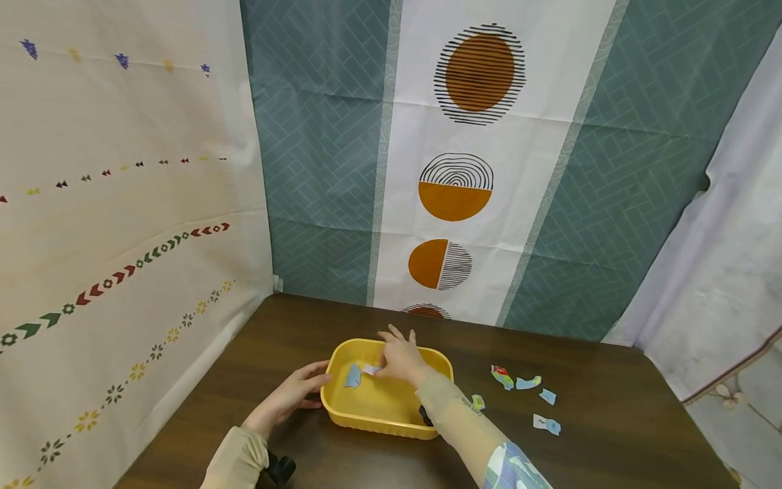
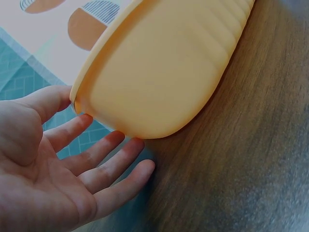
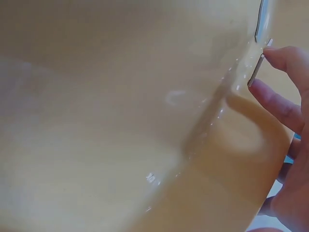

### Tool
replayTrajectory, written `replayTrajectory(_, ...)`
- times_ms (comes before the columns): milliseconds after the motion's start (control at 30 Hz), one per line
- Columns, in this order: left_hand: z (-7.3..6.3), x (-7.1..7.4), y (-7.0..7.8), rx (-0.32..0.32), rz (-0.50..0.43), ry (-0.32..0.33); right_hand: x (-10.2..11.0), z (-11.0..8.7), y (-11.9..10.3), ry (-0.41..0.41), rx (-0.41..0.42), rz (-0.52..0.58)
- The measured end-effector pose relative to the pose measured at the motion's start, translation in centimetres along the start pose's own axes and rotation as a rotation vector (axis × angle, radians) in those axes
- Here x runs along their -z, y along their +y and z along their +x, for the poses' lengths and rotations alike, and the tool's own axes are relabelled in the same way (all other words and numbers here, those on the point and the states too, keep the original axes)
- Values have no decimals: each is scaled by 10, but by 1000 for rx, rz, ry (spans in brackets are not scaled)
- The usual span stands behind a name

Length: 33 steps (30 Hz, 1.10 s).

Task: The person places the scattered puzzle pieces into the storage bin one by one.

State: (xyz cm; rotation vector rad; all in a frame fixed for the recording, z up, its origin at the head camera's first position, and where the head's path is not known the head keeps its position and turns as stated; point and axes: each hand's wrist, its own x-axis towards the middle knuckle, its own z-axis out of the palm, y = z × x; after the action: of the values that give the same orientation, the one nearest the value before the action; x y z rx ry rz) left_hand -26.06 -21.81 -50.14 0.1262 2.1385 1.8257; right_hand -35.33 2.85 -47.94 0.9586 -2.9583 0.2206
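A yellow plastic basin (image 1: 380, 406) stands on the dark wooden table. My left hand (image 1: 293, 394) is at its left end, thumb at the rim and spread, fairly straight fingertips against the outer wall, as the left wrist view shows. Over the basin's far side, my right hand (image 1: 400, 358) pinches a small pale puzzle piece (image 1: 370, 369) between thumb and forefinger. Seen edge-on in the right wrist view, this piece is thin and flat. Beside it, a light blue puzzle piece (image 1: 353, 376) lies in the basin, toward the left.
Several loose puzzle pieces lie on the table right of the basin, among them a red and green piece (image 1: 502, 377) and a white and blue piece (image 1: 546, 424). A yellow-green piece (image 1: 478, 402) is close by the right forearm. Patterned cloths hang behind and at both sides.
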Motion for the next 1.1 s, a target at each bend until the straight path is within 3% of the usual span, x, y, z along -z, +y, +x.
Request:
replayTrajectory(867, -1, -1, 7, 17, 6, 28, 0, 2, 7, -27, -19, 7)
replayTrajectory(1100, 1, -1, 3, 28, 1, 26, -2, -1, 5, -31, -22, -3)
